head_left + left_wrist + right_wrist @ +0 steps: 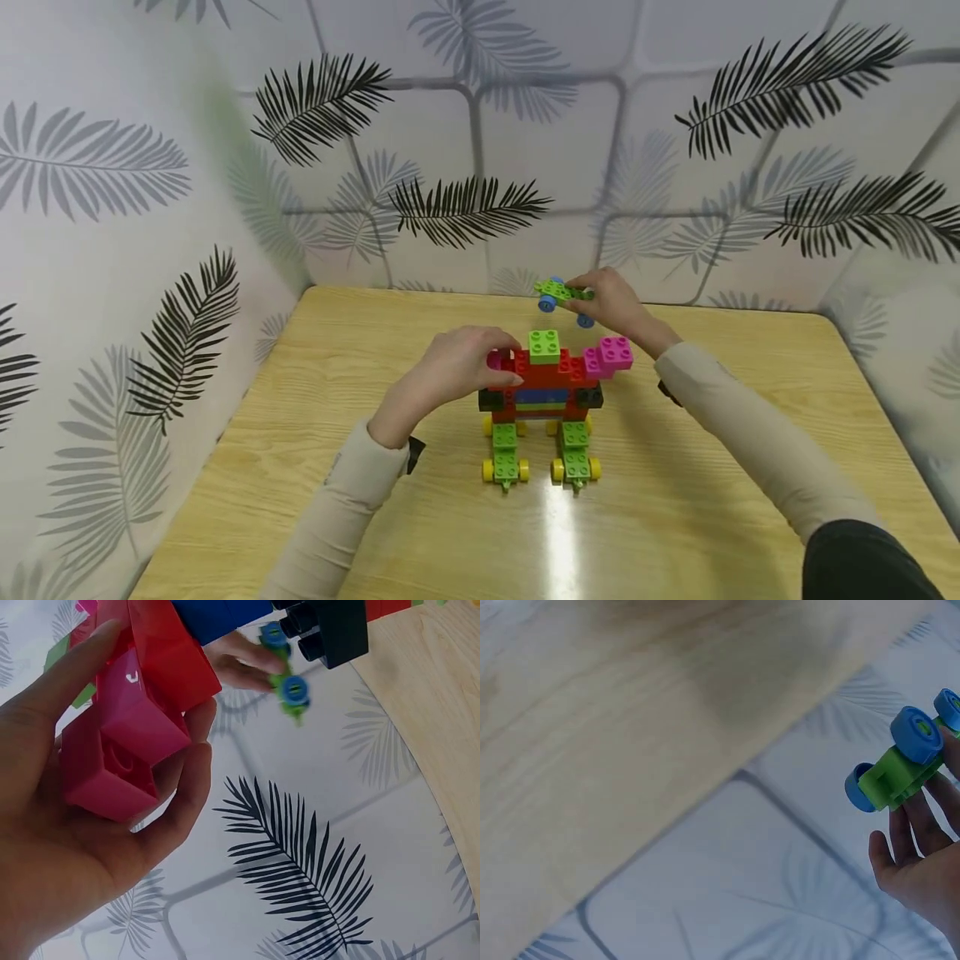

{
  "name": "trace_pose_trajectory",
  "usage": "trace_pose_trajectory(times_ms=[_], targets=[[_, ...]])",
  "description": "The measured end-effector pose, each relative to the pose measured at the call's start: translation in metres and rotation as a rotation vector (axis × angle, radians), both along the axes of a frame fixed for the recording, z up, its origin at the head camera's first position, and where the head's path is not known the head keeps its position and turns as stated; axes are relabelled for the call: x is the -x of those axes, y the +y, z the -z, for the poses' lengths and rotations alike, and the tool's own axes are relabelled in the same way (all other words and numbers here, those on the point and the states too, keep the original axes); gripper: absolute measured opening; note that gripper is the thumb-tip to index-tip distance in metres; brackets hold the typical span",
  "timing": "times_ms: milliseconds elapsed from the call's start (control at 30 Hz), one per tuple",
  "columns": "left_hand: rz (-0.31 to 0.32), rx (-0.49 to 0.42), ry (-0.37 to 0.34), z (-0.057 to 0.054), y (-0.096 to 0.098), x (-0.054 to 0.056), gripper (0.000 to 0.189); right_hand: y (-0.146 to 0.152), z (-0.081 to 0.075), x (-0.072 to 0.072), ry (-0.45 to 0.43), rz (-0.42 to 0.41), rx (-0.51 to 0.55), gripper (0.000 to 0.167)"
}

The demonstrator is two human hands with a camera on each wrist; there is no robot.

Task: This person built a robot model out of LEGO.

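Observation:
A building-brick figure [542,377] stands on two green wheeled bases [575,458] with yellow wheels. Its body is red, blue and black, topped by a lime brick [543,340], with a pink brick arm [616,352] sticking out on the right. My left hand [453,367] grips the figure's left side, thumb and fingers around pink bricks [142,720] joined to a red brick [169,656]. Above and behind the figure, my right hand [611,300] pinches a green wheeled base [553,290] with blue wheels [916,735], held off the table.
The wooden table [300,467] has a glossy reflection in front of the figure. Behind it and at the sides rises a pale wall covering [525,150] with leaf prints, close to my right hand.

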State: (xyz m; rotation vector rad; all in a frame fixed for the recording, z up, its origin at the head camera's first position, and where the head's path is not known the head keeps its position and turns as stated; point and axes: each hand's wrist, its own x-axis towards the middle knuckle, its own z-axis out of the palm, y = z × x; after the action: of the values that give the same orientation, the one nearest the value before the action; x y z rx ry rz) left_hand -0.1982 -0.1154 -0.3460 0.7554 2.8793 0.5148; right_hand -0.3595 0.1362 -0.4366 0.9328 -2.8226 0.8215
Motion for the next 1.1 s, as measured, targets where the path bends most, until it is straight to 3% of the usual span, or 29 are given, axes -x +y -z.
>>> trace_pose_trajectory(times_ms=[267,500,767,967,1100], targets=[[-0.049,-0.214,-0.036,0.009,-0.016,-0.005,0.071,0.004,-0.072,-0.042,0.075,-0.086,0.116,0.036],[-0.047,-0.398,-0.018,0.027,-0.023,-0.011,0.080,0.005,-0.111,-0.077,0.152,-0.156,0.147,0.035],[-0.153,-0.662,-0.100,0.045,-0.025,-0.015,0.087,-0.004,-0.139,-0.109,0.255,-0.338,0.118,0.037],[-0.216,-0.926,-0.214,0.064,-0.024,-0.016,0.091,-0.012,-0.146,-0.118,0.231,-0.410,0.068,0.039],[-0.262,-1.039,-0.275,0.074,-0.021,-0.018,0.086,-0.016,-0.145,-0.121,0.184,-0.413,0.022,0.039]])
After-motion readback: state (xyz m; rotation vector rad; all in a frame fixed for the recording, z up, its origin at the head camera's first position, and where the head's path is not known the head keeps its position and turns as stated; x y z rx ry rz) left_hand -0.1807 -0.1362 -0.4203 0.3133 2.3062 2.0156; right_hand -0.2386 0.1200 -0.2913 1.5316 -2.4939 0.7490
